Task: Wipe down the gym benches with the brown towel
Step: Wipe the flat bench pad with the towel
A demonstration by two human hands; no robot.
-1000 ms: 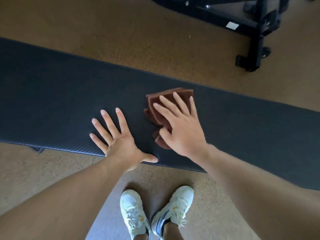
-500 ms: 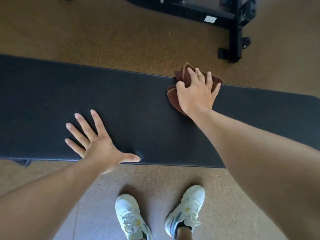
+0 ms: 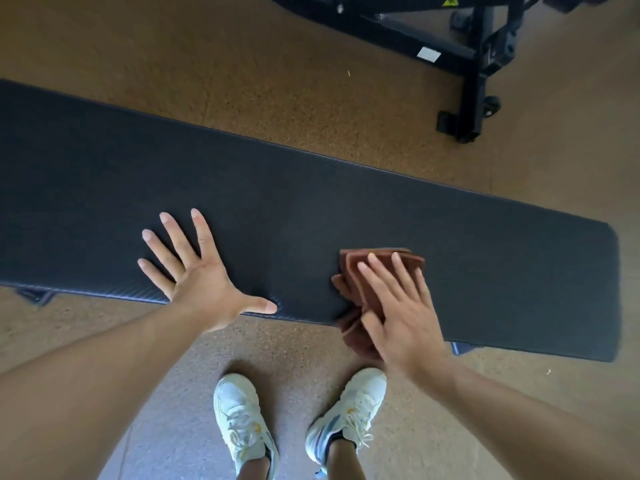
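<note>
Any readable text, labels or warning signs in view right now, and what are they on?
No text can be read.
White sticker on the black equipment frame: looks blank or too small to read.
Yellow triangular warning sign at the frame's top edge: symbol too blurred and cut off.
Bench pad, brown towel, white sneakers: no lettering visible.

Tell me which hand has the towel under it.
The right hand presses flat on the folded brown towel at the near edge of the black bench pad. The left hand lies spread and bare on the pad, apart from the towel.
</note>
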